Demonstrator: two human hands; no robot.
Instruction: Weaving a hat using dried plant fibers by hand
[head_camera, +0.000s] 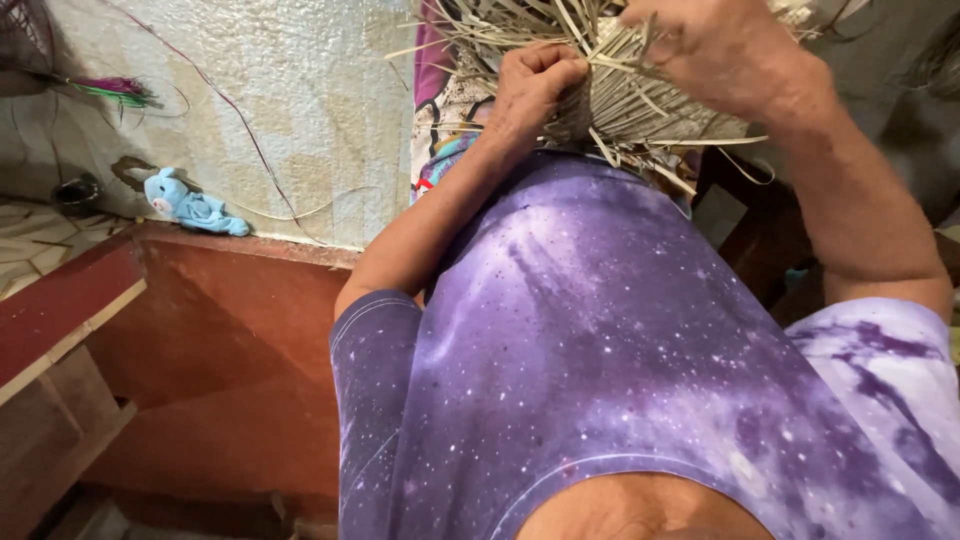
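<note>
Light, springy, brittle-looking woven straw piece (610, 90) — left hand (535, 85) fisted on strands at its edge, right hand (725, 50) curled over its top — best gripped at the dense weave.

Woven straw piece (610, 90), half-made, rests on the person's lap at top of view, against the purple star-print shirt (600, 330); loose pale strips stick out all round its edge. A patterned cloth (440, 120) in pink, white and blue lies under its left side.

Low reddish ledge (230, 300) runs along the foot of the pale wall. 1 small blue soft toy (190, 208) lies on its top edge, on its side, touching the wall. A thin pale strand (300, 212) trails just beside the toy.

Red wooden bench (60, 320) at lower left, top bare where visible.
</note>
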